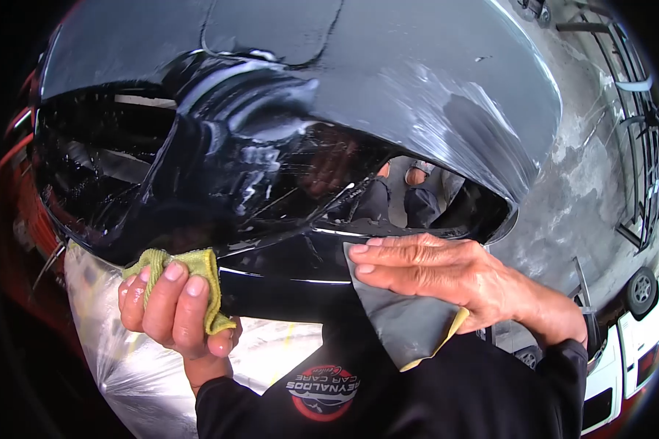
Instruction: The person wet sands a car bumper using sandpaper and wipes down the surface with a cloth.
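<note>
My left hand [170, 307] grips a folded yellow-green cloth [214, 289] by the lower edge of a car bumper [271, 252]. Its fingers are curled over the cloth. At the bumper's lower right edge my right hand [432, 274] lies with fingers stretched together over a grey sheet of sandpaper [399, 322] with a yellowish back. The sheet's lower corner hangs free and one edge curls. The bumper is glossy black below and dull grey above, wet, with whitish streaks. It has openings at left and right; legs and feet show through the right one.
Plastic sheeting [117, 351] is spread at lower left, behind my left arm. A black metal rack [637, 146] stands on the concrete floor [571, 175] to the right. A white vehicle [626, 358] is at lower right, and red parts [25, 154] lie along the left edge.
</note>
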`<action>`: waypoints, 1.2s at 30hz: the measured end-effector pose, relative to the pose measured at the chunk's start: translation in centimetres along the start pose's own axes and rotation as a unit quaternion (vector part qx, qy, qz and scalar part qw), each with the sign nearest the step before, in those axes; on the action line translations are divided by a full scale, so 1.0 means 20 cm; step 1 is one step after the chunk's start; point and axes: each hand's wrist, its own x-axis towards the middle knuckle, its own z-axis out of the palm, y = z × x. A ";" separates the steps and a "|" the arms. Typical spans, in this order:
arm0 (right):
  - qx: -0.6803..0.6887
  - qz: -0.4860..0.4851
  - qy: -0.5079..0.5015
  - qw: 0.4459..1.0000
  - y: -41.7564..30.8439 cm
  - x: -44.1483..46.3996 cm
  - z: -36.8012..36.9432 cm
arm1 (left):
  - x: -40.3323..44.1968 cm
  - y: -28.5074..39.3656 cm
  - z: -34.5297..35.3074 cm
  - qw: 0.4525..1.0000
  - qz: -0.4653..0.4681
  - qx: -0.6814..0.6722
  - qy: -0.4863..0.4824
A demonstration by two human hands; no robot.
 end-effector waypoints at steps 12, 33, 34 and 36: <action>-0.020 -0.142 0.056 0.988 0.04 0.20 0.10 | 0.00 0.02 0.02 0.999 -0.036 -0.026 0.016; -0.067 -0.239 0.074 0.966 -0.03 0.43 0.13 | -0.02 -0.04 0.05 0.991 -0.044 -0.093 0.088; -0.099 -0.227 0.074 0.966 -0.03 0.38 0.14 | -0.02 -0.03 0.05 0.988 -0.068 -0.094 0.102; -0.171 -0.190 0.063 0.965 -0.05 0.26 0.14 | 0.00 0.00 0.08 0.979 -0.120 -0.090 0.136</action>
